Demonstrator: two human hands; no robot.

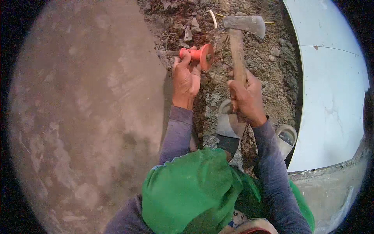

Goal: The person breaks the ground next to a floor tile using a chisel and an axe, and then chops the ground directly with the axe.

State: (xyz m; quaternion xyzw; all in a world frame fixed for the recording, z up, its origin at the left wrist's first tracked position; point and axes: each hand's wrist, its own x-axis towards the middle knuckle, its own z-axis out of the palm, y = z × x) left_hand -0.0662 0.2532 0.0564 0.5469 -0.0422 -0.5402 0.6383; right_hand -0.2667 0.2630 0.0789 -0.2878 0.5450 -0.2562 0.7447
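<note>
My left hand (pixel 187 80) is wrapped round the red handle of a chisel (pixel 189 53), below its round red guard. The chisel's metal shank points left, and its tip is at the edge of the grey concrete slab. To the right, my right hand (pixel 247 95) is closed on the wooden handle of an axe-shaped hammer (pixel 237 52). Its grey metal head (pixel 249 25) is up at the top, above rubble and to the right of the chisel's guard. The two tools are apart.
A grey concrete surface (pixel 89 109) spans the left. Broken soil and stones (pixel 272 74) fill a strip down the middle. White panels (pixel 331 97) lie at the right. Pale shoes (pixel 286 136) stand on the strip. A short white tube (pixel 213 18) sticks up near the top.
</note>
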